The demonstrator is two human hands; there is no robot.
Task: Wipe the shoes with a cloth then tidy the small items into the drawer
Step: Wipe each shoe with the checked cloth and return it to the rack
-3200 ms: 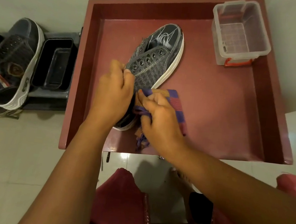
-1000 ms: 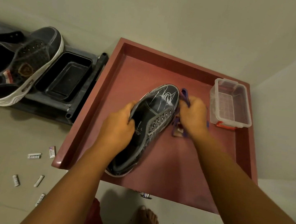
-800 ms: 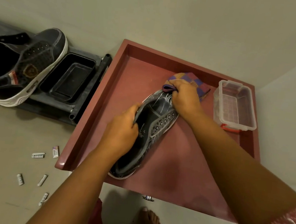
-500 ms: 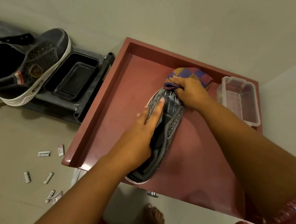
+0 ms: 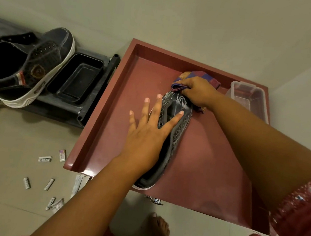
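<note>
Your left hand [image 5: 146, 136] lies flat with straight, spread fingers [image 5: 157, 106] on the dark shoe [image 5: 177, 124] in the red drawer [image 5: 97, 130]. Your right hand [image 5: 197, 91] grips the checked cloth [image 5: 199, 76] at the shoe's toe, at 12 o'clock. No writing is readable; the small items [image 5: 45, 159] on the tiled floor [image 5: 7, 157] at 8 o'clock are too small.

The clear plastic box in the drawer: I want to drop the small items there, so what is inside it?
The clear plastic box looks empty where visible; the right forearm covers its near corner, so that part stays unseen.
</note>
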